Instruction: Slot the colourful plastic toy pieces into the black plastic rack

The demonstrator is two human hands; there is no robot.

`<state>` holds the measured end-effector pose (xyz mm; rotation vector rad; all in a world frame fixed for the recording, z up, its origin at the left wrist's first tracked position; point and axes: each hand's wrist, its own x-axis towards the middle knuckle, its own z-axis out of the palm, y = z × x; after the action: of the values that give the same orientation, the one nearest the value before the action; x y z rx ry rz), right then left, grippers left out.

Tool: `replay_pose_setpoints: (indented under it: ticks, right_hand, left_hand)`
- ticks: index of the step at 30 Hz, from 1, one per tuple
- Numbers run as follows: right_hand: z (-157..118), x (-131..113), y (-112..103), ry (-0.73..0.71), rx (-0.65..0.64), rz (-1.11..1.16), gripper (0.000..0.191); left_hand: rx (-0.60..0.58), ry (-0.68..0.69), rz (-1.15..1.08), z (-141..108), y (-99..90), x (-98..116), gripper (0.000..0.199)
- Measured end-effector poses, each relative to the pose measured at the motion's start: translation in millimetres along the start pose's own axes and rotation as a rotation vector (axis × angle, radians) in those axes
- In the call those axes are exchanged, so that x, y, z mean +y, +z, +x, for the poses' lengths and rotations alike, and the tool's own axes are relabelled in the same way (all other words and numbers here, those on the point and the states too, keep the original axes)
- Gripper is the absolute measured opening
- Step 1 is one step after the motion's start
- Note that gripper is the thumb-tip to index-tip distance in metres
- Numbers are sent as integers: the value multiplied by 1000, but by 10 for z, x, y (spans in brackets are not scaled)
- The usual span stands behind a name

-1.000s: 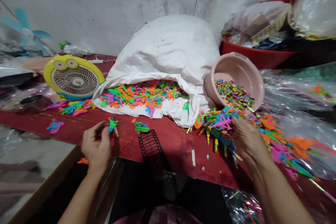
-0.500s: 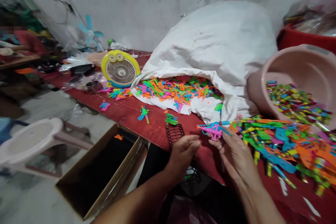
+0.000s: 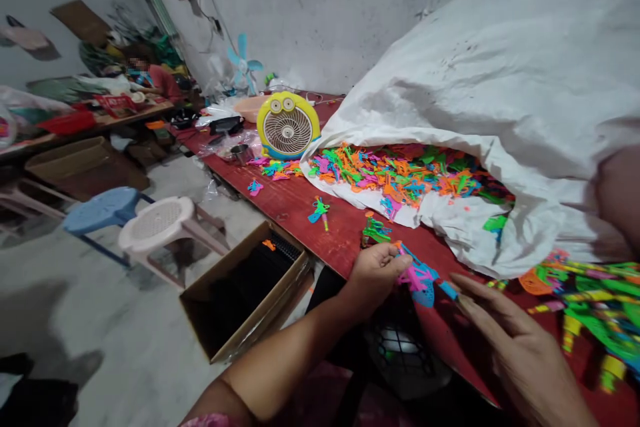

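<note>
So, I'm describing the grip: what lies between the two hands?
In the head view, a pink-and-blue toy in the left hand, and a small blue piece at the right hand.

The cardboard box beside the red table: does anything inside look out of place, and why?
Yes: one small orange piece lies near the far end of the cardboard box. It looks odd as a lone bright spot against the dark contents.
</note>
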<state>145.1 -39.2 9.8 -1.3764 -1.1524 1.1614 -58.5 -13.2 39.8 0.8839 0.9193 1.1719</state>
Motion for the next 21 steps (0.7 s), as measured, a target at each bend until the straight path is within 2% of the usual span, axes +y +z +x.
replay_pose_setpoints:
  ticks: [3,6,8,10,12,14,17,19,21]
  right_hand:
    - [26,-44,-16,-9,-116,-257,46]
    - [32,-28,78,-4,-210,-294,47]
    - [48,10,128,14,-227,-259,48]
    - [84,47,140,51,-184,-203,48]
    - [135,66,125,85,-125,-131,49]
    - [187,61,110,87,-100,-69,49]
    - [238,20,125,58,-74,-24,49]
    - [253,-10,157,63,-49,-17,51]
    - [261,-24,189,75,-27,-13,53]
  left_hand:
    - [-80,-57,-22,23,-54,42,45]
    - [-84,-70,6,21,-65,62,46]
    - [-68,-29,66,20,-87,58,44]
    - [19,53,142,28,-162,44,42]
    - [187,159,226,50,-315,32,39]
    - [367,277,329,96,-546,33,35]
    - [566,455,758,210,-948,58,26]
    - [620,463,1064,292,-1172,70,24]
    - [628,390,1278,353,-1319,56,29]
